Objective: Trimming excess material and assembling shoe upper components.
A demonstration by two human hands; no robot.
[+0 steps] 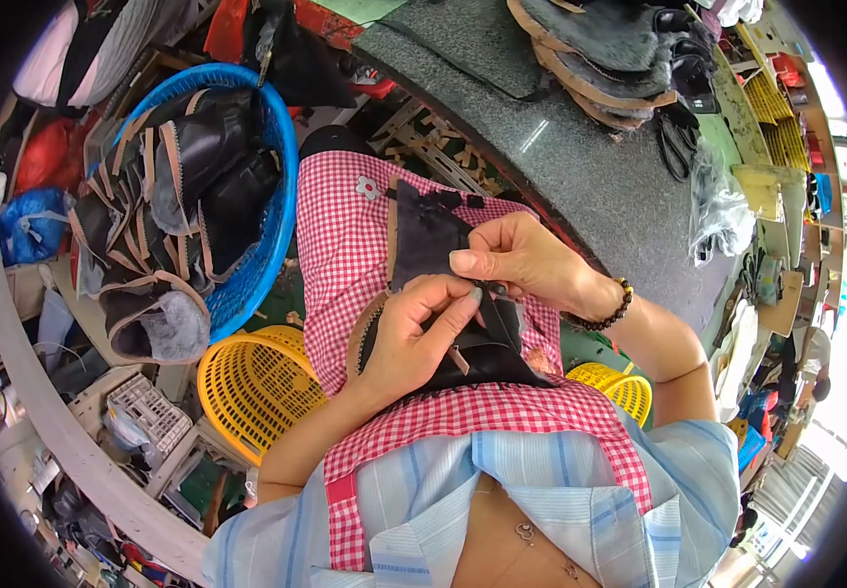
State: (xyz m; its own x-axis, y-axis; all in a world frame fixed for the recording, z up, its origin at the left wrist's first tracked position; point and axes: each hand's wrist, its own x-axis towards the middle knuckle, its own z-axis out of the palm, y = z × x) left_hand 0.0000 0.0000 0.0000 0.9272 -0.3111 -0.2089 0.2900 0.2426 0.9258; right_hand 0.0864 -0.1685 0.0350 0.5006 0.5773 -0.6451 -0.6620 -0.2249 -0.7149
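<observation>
A black shoe upper (425, 240) with a tan edge lies on my lap over a red and white checked apron (345, 235). My left hand (410, 335) grips its lower part, thumb and fingers pinching the black material. My right hand (516, 261) pinches the same piece from the right, a dark bead bracelet (607, 312) on its wrist. Both hands meet at the middle of the piece.
A blue basket (265, 240) at my left holds several black and tan shoe uppers. A yellow basket (252, 382) stands below it, another yellow basket (619, 387) at my right. A dark grey table (580, 167) ahead carries stacked shoe parts (609, 54).
</observation>
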